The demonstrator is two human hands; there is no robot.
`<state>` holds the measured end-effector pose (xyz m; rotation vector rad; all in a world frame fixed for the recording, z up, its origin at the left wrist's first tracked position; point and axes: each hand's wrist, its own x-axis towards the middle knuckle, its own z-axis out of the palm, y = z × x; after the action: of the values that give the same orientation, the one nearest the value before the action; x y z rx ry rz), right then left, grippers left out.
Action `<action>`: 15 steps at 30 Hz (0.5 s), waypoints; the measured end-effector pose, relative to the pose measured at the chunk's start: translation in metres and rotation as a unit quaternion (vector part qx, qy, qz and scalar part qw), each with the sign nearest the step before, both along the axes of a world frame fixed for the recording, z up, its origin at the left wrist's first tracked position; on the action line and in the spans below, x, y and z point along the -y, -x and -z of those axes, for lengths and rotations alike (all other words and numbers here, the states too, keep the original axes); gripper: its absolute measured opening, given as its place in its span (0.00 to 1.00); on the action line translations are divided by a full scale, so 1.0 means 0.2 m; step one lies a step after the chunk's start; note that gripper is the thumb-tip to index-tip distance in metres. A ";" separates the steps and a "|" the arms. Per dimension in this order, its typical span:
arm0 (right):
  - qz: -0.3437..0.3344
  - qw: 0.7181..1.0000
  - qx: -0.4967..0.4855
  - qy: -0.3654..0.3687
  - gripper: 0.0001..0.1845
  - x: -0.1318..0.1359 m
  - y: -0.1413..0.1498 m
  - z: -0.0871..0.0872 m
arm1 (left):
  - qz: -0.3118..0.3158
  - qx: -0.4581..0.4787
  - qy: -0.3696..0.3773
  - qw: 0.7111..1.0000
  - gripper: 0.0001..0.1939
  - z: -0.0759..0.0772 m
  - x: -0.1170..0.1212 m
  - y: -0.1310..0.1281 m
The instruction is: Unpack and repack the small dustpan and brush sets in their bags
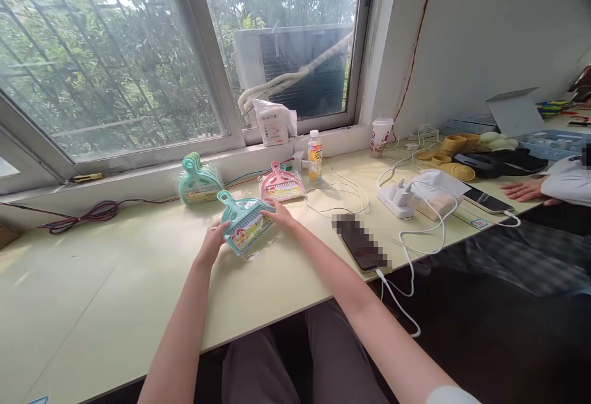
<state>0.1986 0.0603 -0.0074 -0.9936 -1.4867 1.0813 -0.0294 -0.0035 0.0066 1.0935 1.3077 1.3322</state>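
Between my two hands is a blue-green mini dustpan and brush set [248, 222] in clear wrap, tilted over the table, with a printed label across its front. My left hand [213, 241] grips its left edge. On its right edge, my right hand [279, 213] is closed, fingers over the wrap. Behind it to the left stands a stack of green dustpan sets [199, 181], also wrapped. A pink dustpan set [281, 183] stands just beyond my right hand.
A drink bottle [314, 156] and a white package [273, 122] are by the window. On the right lie a phone [362, 242], a power strip [396, 199] and looping white cables. Another person's hand [524, 189] rests near a second phone [488, 198]. A paper cup [381, 137] stands by the wall.
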 end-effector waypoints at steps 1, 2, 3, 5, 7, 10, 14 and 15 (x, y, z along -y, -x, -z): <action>0.053 0.997 0.017 -0.045 0.27 0.03 0.00 -0.01 | -0.018 0.012 -0.001 1.000 0.20 0.02 0.00 -0.01; 0.100 0.991 0.029 -0.090 0.25 0.06 -0.01 -0.02 | -0.036 0.021 -0.003 0.999 0.19 0.03 0.00 -0.01; 0.132 0.982 0.040 -0.127 0.21 0.09 -0.01 -0.03 | -0.048 0.028 -0.005 0.998 0.19 0.04 0.00 -0.01; 0.141 0.974 0.070 -0.161 0.12 0.15 0.01 -0.03 | -0.061 0.039 -0.012 0.997 0.18 0.05 0.00 -0.01; 0.079 0.984 0.097 -0.129 0.16 0.19 0.05 -0.02 | -0.071 0.058 -0.024 0.996 0.17 0.05 0.01 -0.01; -0.025 0.997 0.071 0.000 0.21 0.21 0.10 0.02 | -0.087 0.086 -0.044 0.991 0.16 0.05 0.03 -0.01; -0.035 0.987 -0.085 0.134 0.13 0.18 0.12 0.04 | -0.079 0.109 -0.040 0.990 0.14 0.05 0.05 -0.03; -0.037 0.980 -0.128 0.147 0.12 0.18 0.12 0.04 | -0.070 0.112 -0.040 0.990 0.14 0.05 0.06 -0.04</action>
<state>0.1755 0.0252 -0.0155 -0.9609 -1.1837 1.4567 -0.0220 -0.0149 -0.0024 0.8891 1.1906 1.5754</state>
